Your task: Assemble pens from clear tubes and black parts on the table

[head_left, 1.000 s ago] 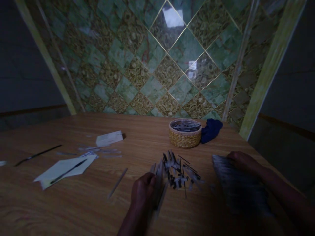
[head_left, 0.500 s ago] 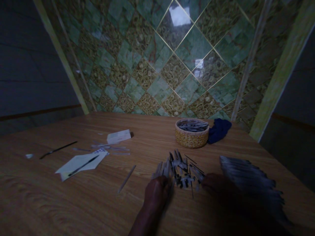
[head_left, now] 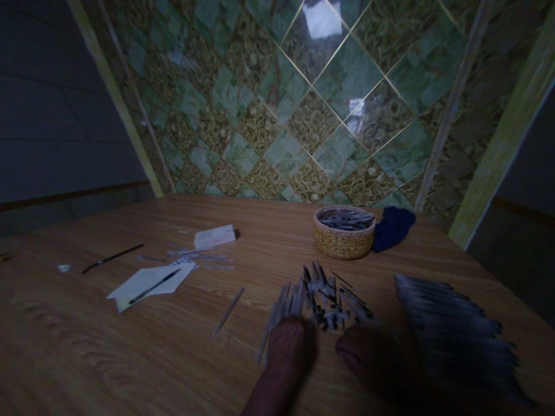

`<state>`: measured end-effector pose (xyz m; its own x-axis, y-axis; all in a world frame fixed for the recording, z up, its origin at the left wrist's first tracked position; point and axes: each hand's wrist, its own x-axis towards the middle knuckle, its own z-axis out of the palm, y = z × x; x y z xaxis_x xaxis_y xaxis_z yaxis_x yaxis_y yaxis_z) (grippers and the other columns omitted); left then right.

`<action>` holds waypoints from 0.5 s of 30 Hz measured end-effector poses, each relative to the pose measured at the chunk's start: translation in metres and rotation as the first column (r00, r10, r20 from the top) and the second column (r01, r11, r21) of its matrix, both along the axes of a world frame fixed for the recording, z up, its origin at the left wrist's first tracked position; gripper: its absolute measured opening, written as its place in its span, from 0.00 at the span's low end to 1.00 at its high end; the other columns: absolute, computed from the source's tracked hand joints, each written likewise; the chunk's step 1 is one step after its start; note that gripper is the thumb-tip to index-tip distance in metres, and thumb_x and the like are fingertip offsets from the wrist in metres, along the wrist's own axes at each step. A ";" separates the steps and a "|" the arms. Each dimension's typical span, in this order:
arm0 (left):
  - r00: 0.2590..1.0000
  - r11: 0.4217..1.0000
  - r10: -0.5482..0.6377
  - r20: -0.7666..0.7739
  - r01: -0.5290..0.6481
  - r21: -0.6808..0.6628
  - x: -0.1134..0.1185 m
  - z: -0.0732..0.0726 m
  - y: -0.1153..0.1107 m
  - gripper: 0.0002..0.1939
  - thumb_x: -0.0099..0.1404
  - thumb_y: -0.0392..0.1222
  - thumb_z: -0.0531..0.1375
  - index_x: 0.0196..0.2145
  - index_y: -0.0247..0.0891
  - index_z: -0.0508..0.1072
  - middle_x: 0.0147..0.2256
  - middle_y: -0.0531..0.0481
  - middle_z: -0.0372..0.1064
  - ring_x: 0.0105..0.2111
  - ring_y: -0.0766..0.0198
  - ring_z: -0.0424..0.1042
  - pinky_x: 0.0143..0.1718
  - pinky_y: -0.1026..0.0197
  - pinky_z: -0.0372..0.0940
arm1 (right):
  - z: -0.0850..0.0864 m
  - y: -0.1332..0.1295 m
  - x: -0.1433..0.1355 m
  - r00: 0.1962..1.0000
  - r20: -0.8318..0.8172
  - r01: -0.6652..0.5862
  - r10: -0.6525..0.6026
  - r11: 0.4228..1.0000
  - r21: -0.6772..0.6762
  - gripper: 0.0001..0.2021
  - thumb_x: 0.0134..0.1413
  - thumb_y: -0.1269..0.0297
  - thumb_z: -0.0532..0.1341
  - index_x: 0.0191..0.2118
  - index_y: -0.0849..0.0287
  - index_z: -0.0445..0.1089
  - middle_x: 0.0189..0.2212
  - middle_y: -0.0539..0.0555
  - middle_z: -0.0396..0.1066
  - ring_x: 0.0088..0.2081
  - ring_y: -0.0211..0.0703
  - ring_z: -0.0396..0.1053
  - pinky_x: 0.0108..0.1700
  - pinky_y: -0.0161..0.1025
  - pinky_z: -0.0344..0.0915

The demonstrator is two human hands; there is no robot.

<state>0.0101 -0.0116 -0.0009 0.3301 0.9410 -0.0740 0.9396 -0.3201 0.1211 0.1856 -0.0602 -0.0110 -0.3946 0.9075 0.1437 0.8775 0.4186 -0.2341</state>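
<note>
My left hand (head_left: 287,346) is low in front of me, its fingers curled under and mostly hidden. Directly beyond it lie several pale, slim tubes like pen barrels (head_left: 281,303), some partly covered by the hand. My right hand (head_left: 362,351) is dark and blurred, held closed to the right; what it grips, if anything, does not show. Between and beyond both hands spreads a loose pile of small black and clear pen parts (head_left: 332,316). Right of my right hand, a row of pens (head_left: 455,318) lies side by side.
A woven basket (head_left: 344,242) full of pale sticks stands behind the pile, a dark blue cloth (head_left: 394,228) beside it. Leftward lie a single tube (head_left: 229,312), a paper (head_left: 151,283) with a pen (head_left: 154,287), clear strips (head_left: 208,255), a white box (head_left: 214,237) and a black stick (head_left: 113,257).
My left hand has drawn back toward me, uncovering more tubes. My right hand has moved nearer to me and left, away from the pile's right edge. The view has shifted slightly.
</note>
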 end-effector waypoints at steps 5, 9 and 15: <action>1.000 1.000 0.003 -0.015 -0.003 -0.020 0.002 0.003 -0.002 0.16 0.60 0.35 0.50 0.35 0.32 0.77 0.36 0.35 0.76 0.38 0.47 0.74 0.34 0.55 0.65 | -0.009 -0.002 0.001 0.995 -0.092 -0.038 0.043 0.998 0.045 0.11 0.55 0.73 0.52 0.30 0.56 0.70 0.28 0.51 0.73 0.32 0.39 0.69 0.35 0.32 0.59; 0.999 0.999 -0.028 -0.016 0.027 -0.030 0.004 0.000 -0.003 0.15 0.58 0.35 0.51 0.35 0.34 0.77 0.35 0.36 0.77 0.37 0.48 0.75 0.33 0.56 0.64 | -0.020 0.000 0.005 0.987 -0.156 -0.021 0.026 0.999 0.035 0.11 0.56 0.72 0.51 0.30 0.56 0.70 0.29 0.50 0.72 0.32 0.39 0.69 0.36 0.33 0.60; 0.996 0.994 -0.088 0.022 0.089 -0.057 0.008 -0.008 -0.007 0.14 0.60 0.38 0.52 0.33 0.35 0.78 0.34 0.36 0.77 0.37 0.48 0.75 0.32 0.58 0.62 | -0.028 0.002 0.006 0.985 -0.168 -0.026 0.029 0.999 0.019 0.12 0.56 0.71 0.51 0.31 0.56 0.71 0.29 0.51 0.72 0.33 0.39 0.69 0.35 0.33 0.59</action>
<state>0.0183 -0.0185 -0.0094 0.4138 0.9024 -0.1206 0.9052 -0.3936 0.1603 0.1916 -0.0586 -0.0386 -0.3886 0.8935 0.2251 0.8144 0.4473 -0.3698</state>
